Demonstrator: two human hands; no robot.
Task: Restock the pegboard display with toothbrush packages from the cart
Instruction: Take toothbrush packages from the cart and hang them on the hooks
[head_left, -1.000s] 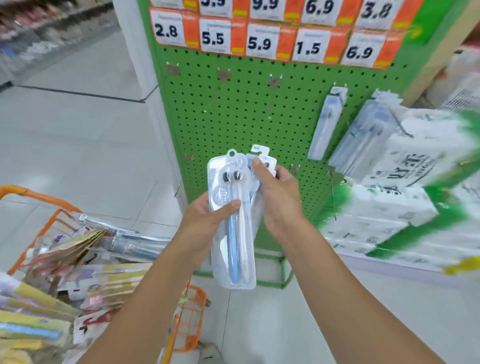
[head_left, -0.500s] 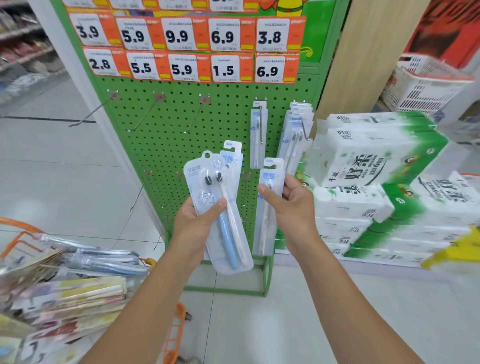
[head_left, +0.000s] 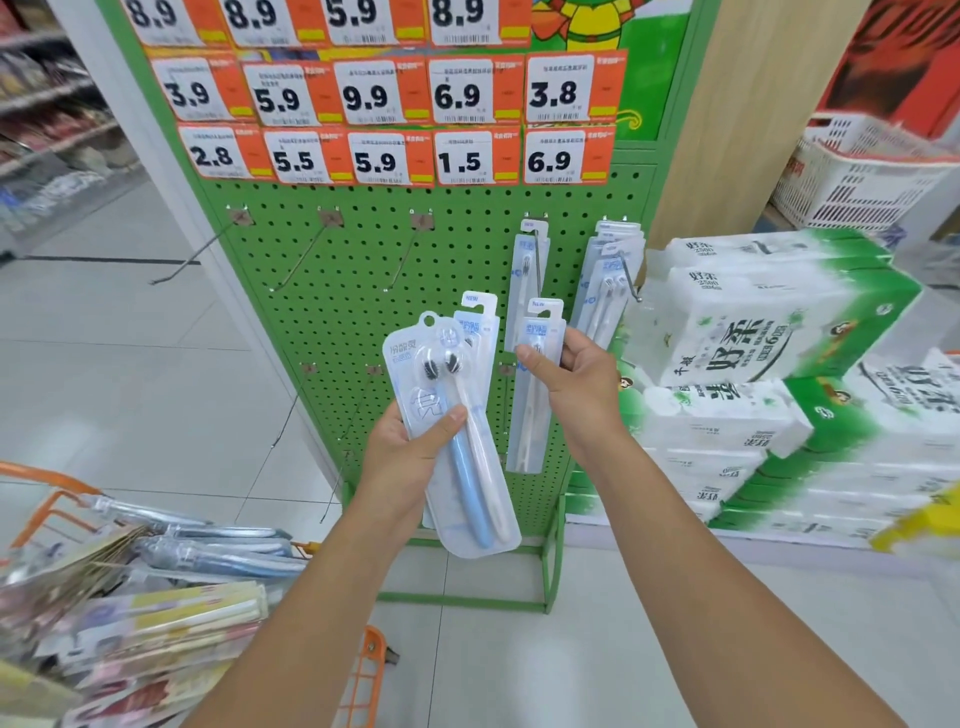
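Our left hand (head_left: 402, 457) grips the twin toothbrush pack (head_left: 457, 441) plus a narrow pack behind it; our right hand (head_left: 582, 384) pinches a single narrow pack (head_left: 535, 364) before the green pegboard (head_left: 363, 291). Cart (head_left: 156, 597) lower left holds more packs.

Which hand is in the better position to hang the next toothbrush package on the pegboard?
Probably the right hand. It pinches one slim package by itself, near the hook with a matching package. The left hand grips a stack of packages, lower.
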